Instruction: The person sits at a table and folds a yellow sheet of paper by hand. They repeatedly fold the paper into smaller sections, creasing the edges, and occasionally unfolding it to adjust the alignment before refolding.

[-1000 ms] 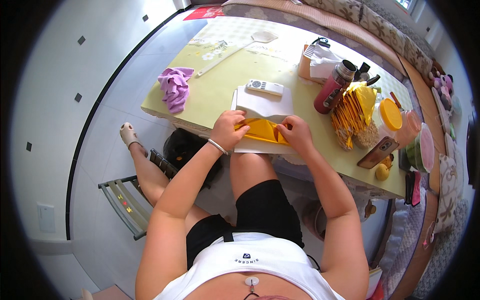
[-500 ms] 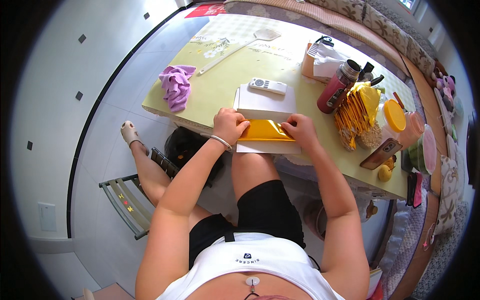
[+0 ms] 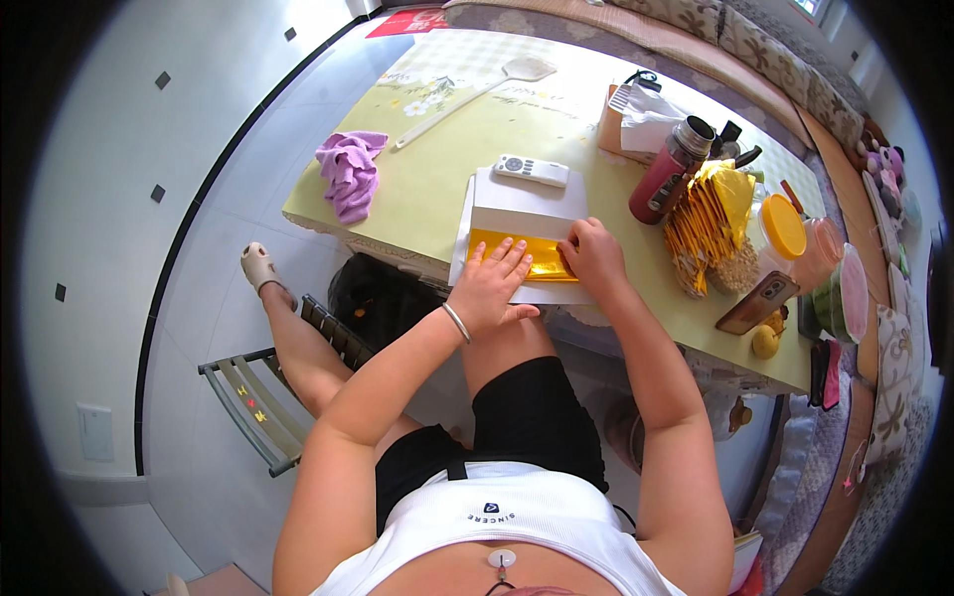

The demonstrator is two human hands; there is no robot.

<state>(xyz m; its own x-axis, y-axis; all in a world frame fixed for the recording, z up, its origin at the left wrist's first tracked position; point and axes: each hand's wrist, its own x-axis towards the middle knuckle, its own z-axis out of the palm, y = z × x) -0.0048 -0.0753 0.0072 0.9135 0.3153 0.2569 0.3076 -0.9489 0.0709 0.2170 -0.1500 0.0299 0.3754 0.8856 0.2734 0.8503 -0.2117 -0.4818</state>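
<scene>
A shiny gold foil sheet, folded into a strip, lies across white paper at the table's near edge. My left hand rests flat on the left half of the foil, fingers stretched out and slightly apart. At the foil's right end, the curled fingers of my right hand pinch its edge; the fingertips are partly hidden. Beyond the strip, a white remote control sits on the far end of the paper.
Right of my hands stand a fanned bundle of gold foil pieces, a dark red flask, a tissue box, a yellow-lidded jar and a phone. A purple cloth and a fly swatter lie leftward.
My left hand has let go of the foil's left end and now lies flat on top of it, with the wrist lower and farther right. My right hand stays at the right end.
</scene>
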